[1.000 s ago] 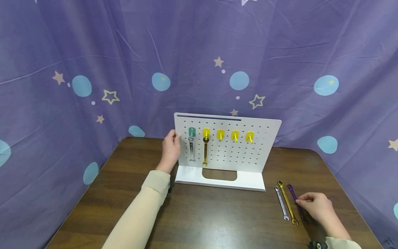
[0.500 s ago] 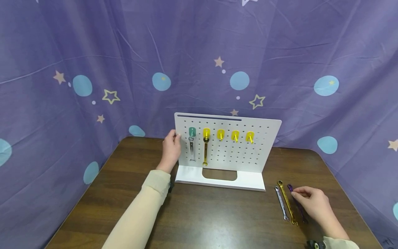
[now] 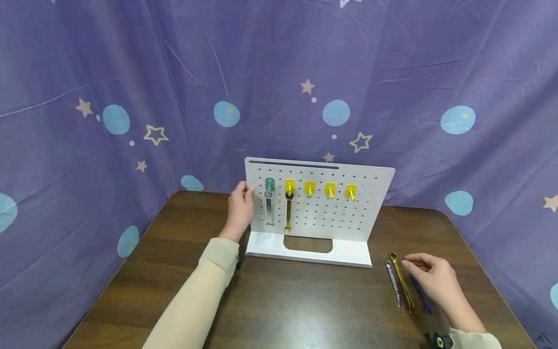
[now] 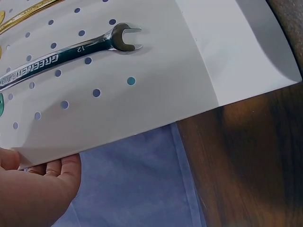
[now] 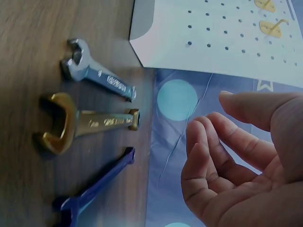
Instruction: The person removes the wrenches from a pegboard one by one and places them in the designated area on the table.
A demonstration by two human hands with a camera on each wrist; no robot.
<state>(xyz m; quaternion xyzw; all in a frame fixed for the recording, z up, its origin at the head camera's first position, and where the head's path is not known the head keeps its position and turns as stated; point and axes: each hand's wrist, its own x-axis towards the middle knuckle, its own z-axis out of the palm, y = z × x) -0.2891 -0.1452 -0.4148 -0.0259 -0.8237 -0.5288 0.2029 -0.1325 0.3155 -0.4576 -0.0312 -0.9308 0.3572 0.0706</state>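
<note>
Two hung wrenches (image 3: 288,213): dangling from hooks (image 3: 270,183) on the board (image 3: 320,220); I'm judging these done.
Three loose wrenches (image 3: 403,284): lying on the surface (image 3: 296,305), apparently remaining.
Left grip (image 3: 240,209): clamping the board's edge.
Right grip (image 3: 438,281): hovering near the purple wrench (image 3: 421,294), thumb and fingers apart.

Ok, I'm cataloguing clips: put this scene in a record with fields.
Left hand: grips white pegboard by its left edge
Right hand: holds nothing, near purple wrench
Green hook: hung silver wrench
Leftmost yellow hook: hung gold wrench
Other yellow hooks: three, bare
Table: loose silver wrench, loose gold wrench, purple wrench
</note>
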